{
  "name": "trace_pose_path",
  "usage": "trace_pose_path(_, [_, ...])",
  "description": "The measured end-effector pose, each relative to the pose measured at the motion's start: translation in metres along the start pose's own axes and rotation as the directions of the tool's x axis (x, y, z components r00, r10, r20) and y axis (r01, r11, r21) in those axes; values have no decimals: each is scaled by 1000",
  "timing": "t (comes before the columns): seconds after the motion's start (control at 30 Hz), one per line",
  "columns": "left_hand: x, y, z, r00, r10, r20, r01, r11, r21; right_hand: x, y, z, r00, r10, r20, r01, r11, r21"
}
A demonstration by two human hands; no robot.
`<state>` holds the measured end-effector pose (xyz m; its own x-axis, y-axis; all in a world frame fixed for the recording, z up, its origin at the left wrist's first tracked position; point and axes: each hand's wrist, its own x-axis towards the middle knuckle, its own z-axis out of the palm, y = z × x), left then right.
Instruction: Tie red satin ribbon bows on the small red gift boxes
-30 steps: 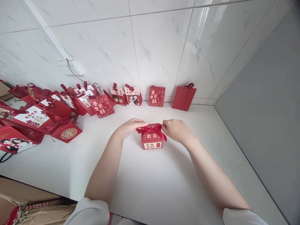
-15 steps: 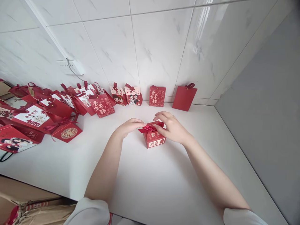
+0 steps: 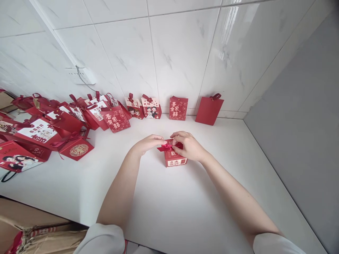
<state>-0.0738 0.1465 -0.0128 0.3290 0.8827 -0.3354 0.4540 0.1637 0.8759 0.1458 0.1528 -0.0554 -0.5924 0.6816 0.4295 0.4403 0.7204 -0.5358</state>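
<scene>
A small red gift box point(image 3: 176, 162) with gold lettering and a white-framed panel rests upright on the table in front of me. Across its top runs a red satin ribbon point(image 3: 164, 148) tied in a bow. At the bow's left side is my left hand point(image 3: 150, 143), its fingers together and their tips closed on the ribbon; the thumb is mostly hidden. My right hand point(image 3: 188, 146) covers the right part of the box top, thumb and forefinger pinched on the ribbon near the bow's middle.
Many red gift boxes and bags crowd the left, a hexagonal box point(image 3: 78, 148) nearest. Along the tiled wall stand two printed boxes point(image 3: 152, 108), a patterned bag point(image 3: 178, 108) and a plain red bag point(image 3: 208, 110). A cardboard carton point(image 3: 34, 225) is below the table's point(image 3: 169, 208) left edge.
My right hand has moved slightly left and its spread fingers have closed into a pinch at the bow. The box has turned slightly; my left hand stays nearly where it was.
</scene>
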Motion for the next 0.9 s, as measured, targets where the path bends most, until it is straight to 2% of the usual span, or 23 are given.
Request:
trace_pose_path(0.23, [7, -8, 3, 1000, -18, -16, 18, 999, -48, -1, 15, 5, 997, -69, 19, 68, 996, 63])
trace_pose_path(0.43, [7, -10, 0, 998, 50, -42, -53, 995, -83, 0, 12, -1, 1000, -16, 2, 16, 999, 37])
trace_pose_path(0.6, [2, -7, -2, 983, 2, 183, 16, 995, -94, 0, 4, -7, 1000, -8, 12, 8, 1000, 25])
trace_pose_path(0.73, [3, -7, 1, 962, 33, 271, 16, 984, -175, -1, 1, -9, 1000, -12, 22, 11, 999, 32])
trace_pose_path(0.8, [6, -8, 2, 964, 71, 255, -8, 971, -240, -1, 0, -10, 999, -33, 26, 32, 997, 64])
trace_pose_path(0.9, [11, -12, 3, 986, 95, 136, -45, 943, -330, 0, 0, -12, 998, -60, 31, 57, 995, 85])
